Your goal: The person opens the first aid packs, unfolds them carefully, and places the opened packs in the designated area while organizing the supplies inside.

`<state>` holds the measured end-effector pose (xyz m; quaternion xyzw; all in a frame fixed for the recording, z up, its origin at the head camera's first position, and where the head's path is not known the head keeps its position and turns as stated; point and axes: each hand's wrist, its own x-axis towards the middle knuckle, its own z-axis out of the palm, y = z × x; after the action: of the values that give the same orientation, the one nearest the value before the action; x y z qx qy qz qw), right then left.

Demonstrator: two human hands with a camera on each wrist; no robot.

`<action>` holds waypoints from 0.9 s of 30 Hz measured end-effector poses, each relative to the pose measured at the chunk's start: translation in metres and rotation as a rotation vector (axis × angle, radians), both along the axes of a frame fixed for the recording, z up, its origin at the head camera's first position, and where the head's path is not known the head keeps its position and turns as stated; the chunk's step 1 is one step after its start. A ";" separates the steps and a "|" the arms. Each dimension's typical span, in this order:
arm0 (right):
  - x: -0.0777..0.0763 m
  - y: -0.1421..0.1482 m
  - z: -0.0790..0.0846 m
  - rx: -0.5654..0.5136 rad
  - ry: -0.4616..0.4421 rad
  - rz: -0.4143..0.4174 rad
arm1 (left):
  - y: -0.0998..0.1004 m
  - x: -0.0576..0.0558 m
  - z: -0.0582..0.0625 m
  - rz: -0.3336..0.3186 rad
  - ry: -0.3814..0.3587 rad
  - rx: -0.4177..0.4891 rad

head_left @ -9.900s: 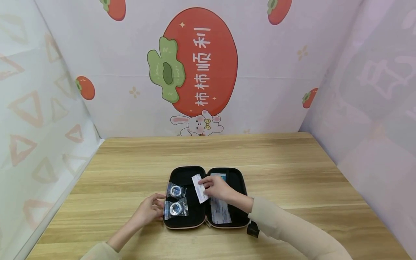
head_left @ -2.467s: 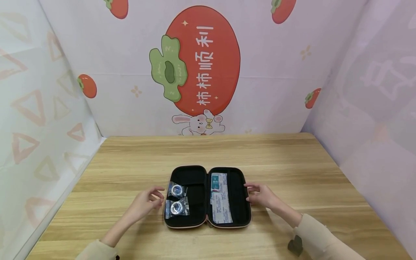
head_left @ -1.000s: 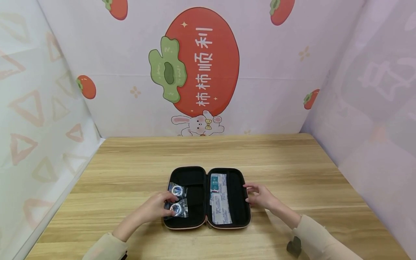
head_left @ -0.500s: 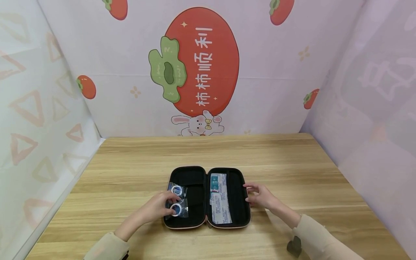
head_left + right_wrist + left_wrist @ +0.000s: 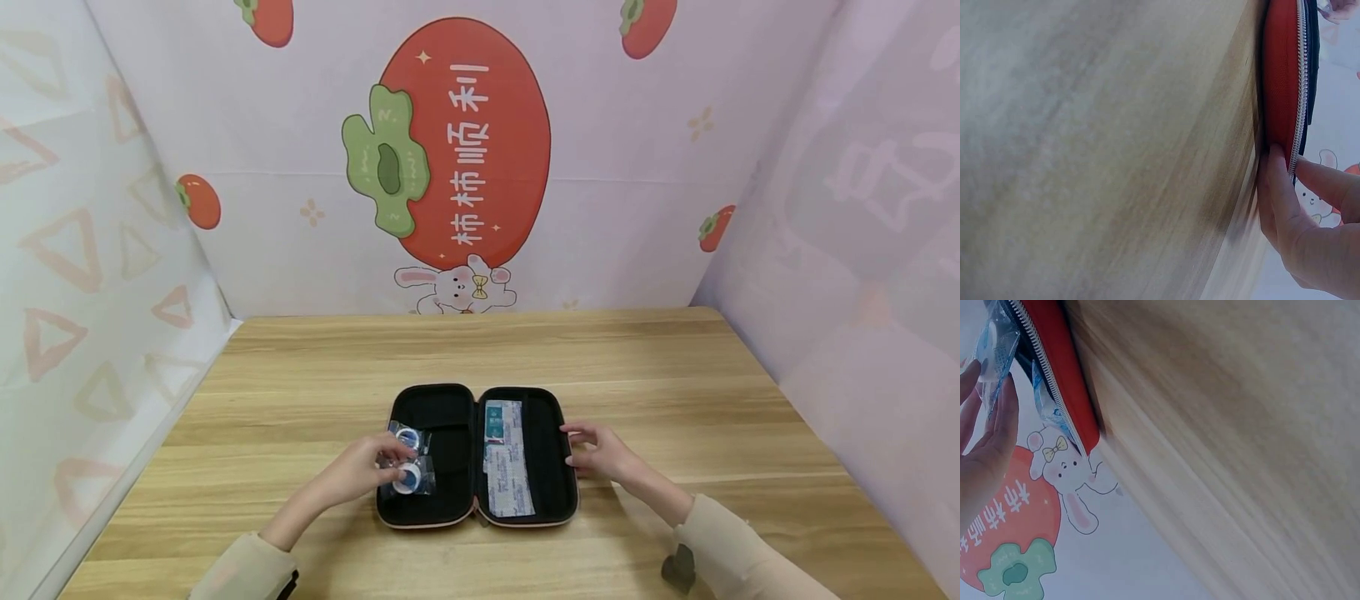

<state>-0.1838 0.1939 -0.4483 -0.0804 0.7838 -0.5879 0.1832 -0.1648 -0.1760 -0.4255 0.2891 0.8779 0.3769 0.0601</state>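
Note:
A black-lined zip case with a red outside lies unfolded on the table. My left hand pinches the nearer white tape roll in its clear packet, over the left half. The left wrist view has this clear packet between thumb and fingers, lifted off the lining. A second packaged tape roll lies just behind, partly hidden by my fingers. My right hand rests on the case's right edge. In the right wrist view, its fairly straight fingers touch the red side and its thumb the zipped rim.
White printed paper packets and a teal-labelled one lie in the case's right half. Wooden tabletop surrounds the case. A patterned backdrop stands behind it, with printed sheets on both sides.
Earlier, the right hand carried a white packet over the case; now it rests at the right edge. The left hand reached in, took the nearer tape roll and raised it slightly.

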 end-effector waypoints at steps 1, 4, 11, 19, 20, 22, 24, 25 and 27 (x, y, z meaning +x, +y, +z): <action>0.000 0.000 -0.001 -0.002 -0.001 0.001 | 0.000 0.000 0.001 0.005 -0.006 0.005; -0.001 0.000 -0.002 -0.004 0.001 0.003 | 0.000 -0.002 0.003 0.016 0.004 0.023; -0.001 0.001 -0.002 -0.008 -0.005 -0.005 | 0.003 -0.009 0.005 0.058 0.015 0.044; -0.001 0.000 -0.002 0.000 -0.002 -0.006 | 0.009 -0.016 0.004 0.093 0.032 0.027; -0.001 0.000 -0.002 0.002 -0.003 -0.009 | 0.010 -0.017 0.004 0.094 0.032 0.026; -0.001 0.000 -0.002 0.001 -0.008 -0.015 | 0.011 -0.018 0.003 0.088 0.036 0.029; -0.001 -0.001 -0.002 0.001 -0.010 -0.016 | 0.013 -0.020 0.001 0.077 0.035 0.041; -0.001 -0.001 -0.002 0.001 -0.013 -0.018 | 0.014 -0.021 0.001 0.071 0.038 0.048; -0.001 -0.001 -0.002 0.008 -0.017 -0.025 | 0.015 -0.022 -0.001 0.058 0.040 0.062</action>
<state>-0.1843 0.1926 -0.4498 -0.0649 0.7855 -0.5877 0.1830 -0.1868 -0.1613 -0.4264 0.2726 0.8748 0.3999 0.0226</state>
